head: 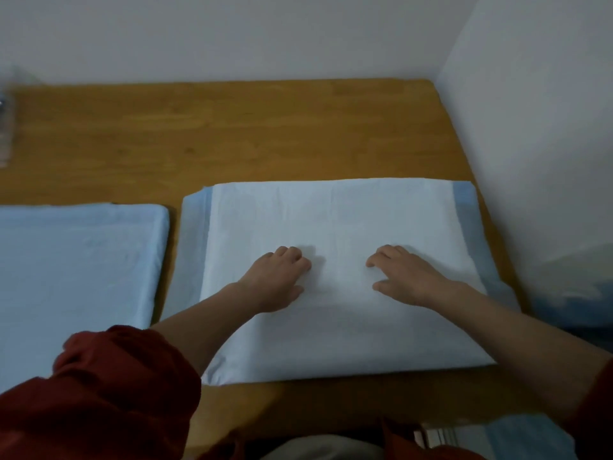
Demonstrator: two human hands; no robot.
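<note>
Folded white sheet (pixel 331 210) lies flat on the right half of the wooden table (pixel 232 134), its right edge close to the side wall (pixel 530 127) and its near edge short of the table's front edge. A blue layer (pixel 464 207) shows as a border along its left and right sides. Both hands rest palm down on the middle of the sheet, well apart from each other. The left hand (pixel 278 277) has its fingers close together and bent at the knuckles, tips on the sheet, thumb held out to the side. The right hand (pixel 408 277) has its fingers side by side and nearly straight, thumb apart, all touching the sheet. Neither hand pinches or grips anything. A red sleeve (pixel 99 393) is pushed up the left forearm. A light blue folded stack (pixel 76 260) lies just beside the sheet on the left, not touching it. A blurred object (pixel 5 127) stands at the far left edge.
</note>
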